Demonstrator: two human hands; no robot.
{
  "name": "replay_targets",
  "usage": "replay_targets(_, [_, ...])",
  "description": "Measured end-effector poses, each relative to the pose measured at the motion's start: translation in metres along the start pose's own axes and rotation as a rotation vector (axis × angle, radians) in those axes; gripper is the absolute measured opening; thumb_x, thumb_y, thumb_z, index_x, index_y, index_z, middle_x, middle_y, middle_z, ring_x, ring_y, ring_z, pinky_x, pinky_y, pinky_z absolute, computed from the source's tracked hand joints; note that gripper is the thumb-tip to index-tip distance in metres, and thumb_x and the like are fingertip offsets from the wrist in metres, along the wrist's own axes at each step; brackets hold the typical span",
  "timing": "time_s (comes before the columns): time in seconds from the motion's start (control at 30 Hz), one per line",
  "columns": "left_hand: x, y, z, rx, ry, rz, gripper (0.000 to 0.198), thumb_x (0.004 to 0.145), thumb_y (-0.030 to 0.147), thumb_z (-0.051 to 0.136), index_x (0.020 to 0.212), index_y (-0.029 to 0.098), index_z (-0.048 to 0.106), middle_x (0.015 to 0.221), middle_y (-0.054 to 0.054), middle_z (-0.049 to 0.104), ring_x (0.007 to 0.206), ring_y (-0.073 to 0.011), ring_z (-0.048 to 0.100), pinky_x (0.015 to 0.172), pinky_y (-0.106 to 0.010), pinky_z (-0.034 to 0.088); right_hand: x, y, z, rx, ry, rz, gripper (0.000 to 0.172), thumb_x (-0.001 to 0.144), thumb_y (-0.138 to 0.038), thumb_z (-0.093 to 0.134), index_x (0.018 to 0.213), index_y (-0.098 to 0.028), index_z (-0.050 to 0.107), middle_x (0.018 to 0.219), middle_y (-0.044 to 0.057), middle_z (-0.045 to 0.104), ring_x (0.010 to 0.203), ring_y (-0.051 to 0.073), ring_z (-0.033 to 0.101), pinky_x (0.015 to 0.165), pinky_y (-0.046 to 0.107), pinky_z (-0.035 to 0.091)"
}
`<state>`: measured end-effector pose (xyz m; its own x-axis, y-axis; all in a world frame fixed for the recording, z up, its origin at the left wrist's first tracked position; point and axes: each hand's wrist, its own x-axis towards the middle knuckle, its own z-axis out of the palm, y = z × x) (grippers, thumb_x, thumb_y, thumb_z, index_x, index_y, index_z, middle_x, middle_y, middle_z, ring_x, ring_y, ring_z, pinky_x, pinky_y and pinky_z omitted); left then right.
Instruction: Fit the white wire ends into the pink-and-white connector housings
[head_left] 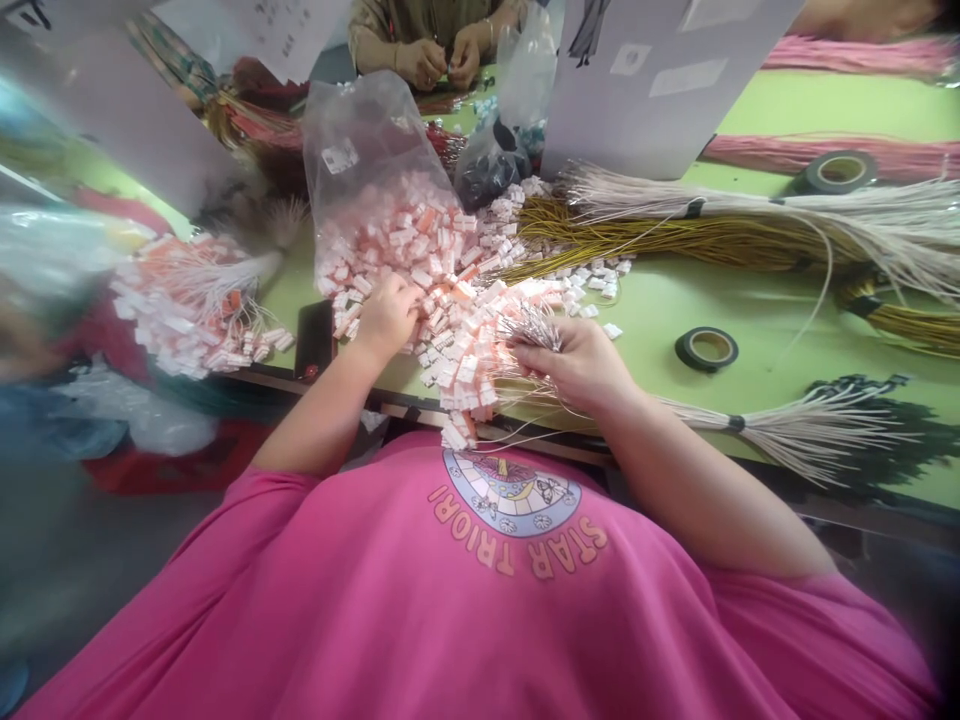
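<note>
My right hand (589, 368) is closed around a bundle of thin white wires (534, 330), their silvery ends sticking out past the thumb. Many of these wires carry white connector housings (472, 365), which hang in a cluster left of the hand and over the table edge. At the edge of a heap of white and orange connector housings (409, 235), my left hand (391, 315) has its fingers curled in among the pieces. Whether a single housing is pinched there is too small to tell. A clear plastic bag (367, 130) lies over the back of the heap.
Yellow wire bundles (675, 235) and white wire bundles (750, 195) lie at the right, with rolls of black tape (706, 348) nearby. A dark phone-like object (313, 340) rests beside my left wrist. Across the table a person's hands (442, 62) work. Upright white panels (660, 80) stand between.
</note>
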<state>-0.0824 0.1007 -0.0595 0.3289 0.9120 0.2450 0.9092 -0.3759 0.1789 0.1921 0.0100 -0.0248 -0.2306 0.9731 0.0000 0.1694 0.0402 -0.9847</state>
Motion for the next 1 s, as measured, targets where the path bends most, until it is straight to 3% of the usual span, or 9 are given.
replay_targets(0.17, [-0.006,0.01,-0.015,-0.066,0.048,-0.022,0.011,0.081,0.012,0.052,0.087,0.013,0.061,0.097,-0.013,0.056,0.097,-0.0248,0.052,0.09,-0.037,0.041,-0.001,-0.002,-0.001,-0.045,0.029,-0.028,0.005,0.067,-0.019,0.06,0.064,-0.015,0.061,0.061,-0.002,0.057,0.06,0.011,0.052,0.059,0.026,0.04])
replay_targets(0.27, [-0.017,0.032,-0.036,-0.372,0.087,-0.098,0.022,0.082,0.02,0.057,0.104,0.016,0.059,0.089,-0.007,0.058,0.084,-0.0193,0.055,0.081,-0.034,0.045,-0.003,-0.004,0.0,-0.072,0.025,-0.026,0.007,0.065,-0.018,0.058,0.06,-0.016,0.058,0.057,-0.002,0.053,0.058,0.011,0.049,0.057,0.026,0.038])
replay_targets(0.33, [-0.025,0.053,-0.048,-0.726,-0.059,-0.101,0.034,0.083,0.025,0.059,0.116,0.02,0.055,0.085,-0.002,0.058,0.073,-0.0141,0.055,0.07,-0.029,0.047,-0.003,-0.005,0.001,-0.075,0.023,-0.036,0.007,0.065,-0.019,0.058,0.059,-0.016,0.057,0.058,-0.002,0.053,0.058,0.011,0.048,0.057,0.026,0.038])
replay_targets(0.43, [-0.033,0.083,-0.053,-1.12,-0.337,-0.121,0.03,0.079,0.027,0.065,0.107,0.019,0.06,0.079,-0.001,0.057,0.065,-0.0105,0.054,0.061,-0.024,0.047,-0.005,-0.005,0.003,-0.074,0.033,-0.068,0.009,0.068,-0.023,0.06,0.062,-0.016,0.059,0.061,-0.002,0.055,0.06,0.011,0.05,0.059,0.026,0.04])
replay_targets(0.53, [-0.036,0.097,-0.047,-1.295,-0.416,-0.214,0.028,0.074,0.024,0.07,0.099,0.017,0.061,0.077,0.0,0.058,0.065,-0.0094,0.056,0.06,-0.022,0.048,-0.006,-0.005,0.004,-0.111,0.048,-0.105,0.012,0.071,-0.026,0.06,0.063,-0.017,0.06,0.061,-0.002,0.056,0.061,0.012,0.05,0.06,0.027,0.041])
replay_targets(0.73, [-0.037,0.095,-0.038,-1.344,-0.414,-0.219,0.026,0.077,0.022,0.069,0.102,0.018,0.063,0.084,-0.001,0.061,0.069,-0.0084,0.058,0.063,-0.02,0.049,-0.004,-0.003,0.004,-0.207,0.049,-0.111,0.018,0.075,-0.028,0.056,0.065,-0.015,0.062,0.06,-0.001,0.054,0.061,0.012,0.049,0.058,0.026,0.04])
replay_targets(1.0, [-0.039,0.109,-0.051,-1.08,-0.34,-0.234,0.024,0.076,0.021,0.068,0.1,0.015,0.067,0.092,-0.005,0.068,0.075,-0.0116,0.064,0.067,-0.023,0.053,-0.005,-0.003,0.003,-0.176,0.029,-0.088,0.013,0.073,-0.025,0.058,0.071,-0.015,0.066,0.063,0.0,0.059,0.061,0.012,0.052,0.061,0.027,0.043])
